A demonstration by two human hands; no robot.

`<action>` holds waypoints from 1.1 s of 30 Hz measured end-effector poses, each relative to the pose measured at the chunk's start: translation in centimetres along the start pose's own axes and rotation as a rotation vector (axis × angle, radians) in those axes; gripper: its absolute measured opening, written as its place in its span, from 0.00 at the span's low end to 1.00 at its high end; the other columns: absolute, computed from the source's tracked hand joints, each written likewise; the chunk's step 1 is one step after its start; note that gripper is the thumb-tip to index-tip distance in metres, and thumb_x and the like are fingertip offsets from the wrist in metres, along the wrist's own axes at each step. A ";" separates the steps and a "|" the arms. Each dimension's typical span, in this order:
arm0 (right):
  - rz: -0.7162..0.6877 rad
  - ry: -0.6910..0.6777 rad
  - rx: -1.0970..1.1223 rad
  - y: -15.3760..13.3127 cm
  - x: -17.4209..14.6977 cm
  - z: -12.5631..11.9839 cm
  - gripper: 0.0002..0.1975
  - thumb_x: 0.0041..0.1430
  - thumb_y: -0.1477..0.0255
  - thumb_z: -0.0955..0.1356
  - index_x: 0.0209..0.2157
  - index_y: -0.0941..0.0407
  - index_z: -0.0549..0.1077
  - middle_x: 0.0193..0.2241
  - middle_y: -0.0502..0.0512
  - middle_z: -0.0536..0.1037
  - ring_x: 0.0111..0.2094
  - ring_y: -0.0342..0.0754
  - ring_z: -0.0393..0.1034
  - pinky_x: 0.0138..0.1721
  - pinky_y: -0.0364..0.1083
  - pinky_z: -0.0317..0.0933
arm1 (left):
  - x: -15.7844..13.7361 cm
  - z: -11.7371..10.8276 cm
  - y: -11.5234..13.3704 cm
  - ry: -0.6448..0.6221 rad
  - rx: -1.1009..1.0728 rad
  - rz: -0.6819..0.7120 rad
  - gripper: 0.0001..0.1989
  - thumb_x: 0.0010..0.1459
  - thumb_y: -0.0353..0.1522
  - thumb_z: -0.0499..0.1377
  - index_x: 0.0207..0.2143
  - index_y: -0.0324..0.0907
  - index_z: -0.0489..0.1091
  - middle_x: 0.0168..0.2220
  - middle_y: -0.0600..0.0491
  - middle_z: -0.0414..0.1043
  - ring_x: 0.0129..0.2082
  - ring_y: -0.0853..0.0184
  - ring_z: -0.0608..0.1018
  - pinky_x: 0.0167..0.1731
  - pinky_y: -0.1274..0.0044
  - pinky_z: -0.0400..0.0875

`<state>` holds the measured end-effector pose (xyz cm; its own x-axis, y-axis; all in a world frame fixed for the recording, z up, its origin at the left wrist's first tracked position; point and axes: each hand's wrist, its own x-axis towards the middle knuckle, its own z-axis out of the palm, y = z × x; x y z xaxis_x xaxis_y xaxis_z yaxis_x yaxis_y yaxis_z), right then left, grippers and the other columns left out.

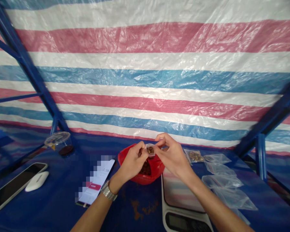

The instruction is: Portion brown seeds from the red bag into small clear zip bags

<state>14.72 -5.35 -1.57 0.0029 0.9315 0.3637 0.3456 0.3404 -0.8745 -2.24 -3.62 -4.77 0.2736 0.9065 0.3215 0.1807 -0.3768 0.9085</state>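
Between my two hands is a small clear zip bag (150, 150) with brown bits inside. My left hand (134, 158) pinches its left edge, and my right hand (170, 154) pinches its right edge. Just below the hands sits a red bag (141, 179), open at the top, with dark brown pieces in it. A kitchen scale (181, 196) lies under my right forearm, partly hidden by it. Beyond my right wrist lies a filled clear bag (195, 156) of brown bits.
Several flat clear zip bags (228, 180) lie at the right. On the left are a lit phone (96, 182), a dark phone (16, 187), a white earbud case (37, 181) and a clear plastic cup (64, 146). Blue metal bars (31, 67) and a striped tarp (145, 80) stand behind.
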 end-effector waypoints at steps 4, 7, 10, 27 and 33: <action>0.033 0.020 0.072 0.8 0.7 -0.3 0.16 0.61 0.59 0.69 0.45 0.53 0.72 0.37 0.55 0.79 0.40 0.51 0.76 0.37 0.46 0.68 | 0.5 -0.8 0.0 0.112 -0.174 -0.026 0.12 0.62 0.37 0.54 0.26 0.44 0.60 0.22 0.61 0.60 0.23 0.72 0.64 0.26 0.79 0.60; 0.224 -0.094 0.180 1.7 0.9 -0.1 0.21 0.61 0.55 0.70 0.48 0.54 0.72 0.39 0.58 0.81 0.37 0.53 0.78 0.36 0.49 0.71 | 0.7 -1.2 -0.1 0.165 -0.238 -0.051 0.10 0.61 0.37 0.54 0.27 0.42 0.63 0.25 0.59 0.63 0.26 0.71 0.67 0.29 0.79 0.63; 0.362 -0.232 0.315 2.7 1.0 0.0 0.22 0.62 0.54 0.70 0.50 0.54 0.72 0.36 0.58 0.82 0.34 0.52 0.79 0.34 0.49 0.72 | 0.8 -1.6 -0.5 0.121 -0.217 -0.096 0.08 0.60 0.35 0.53 0.29 0.42 0.64 0.27 0.57 0.66 0.28 0.70 0.69 0.32 0.78 0.66; -0.004 -0.140 -0.038 2.8 0.4 0.3 0.16 0.60 0.69 0.71 0.51 0.51 0.73 0.36 0.51 0.81 0.35 0.48 0.77 0.39 0.47 0.69 | -1.4 -0.7 -0.1 -0.164 0.679 0.230 0.38 0.59 0.26 0.59 0.69 0.45 0.51 0.61 0.41 0.69 0.59 0.51 0.72 0.59 0.59 0.68; -0.007 -0.164 0.076 2.2 0.4 -0.1 0.24 0.56 0.74 0.71 0.55 0.51 0.70 0.42 0.53 0.80 0.39 0.48 0.76 0.45 0.48 0.70 | -1.3 -0.9 0.1 -0.124 0.604 0.118 0.38 0.59 0.27 0.61 0.69 0.45 0.51 0.54 0.40 0.75 0.54 0.49 0.78 0.52 0.61 0.72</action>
<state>15.60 -4.21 -3.34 -0.1547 0.9355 0.3178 0.2734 0.3496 -0.8961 -3.39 -4.64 -4.86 0.4249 0.8372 0.3443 0.6346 -0.5468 0.5462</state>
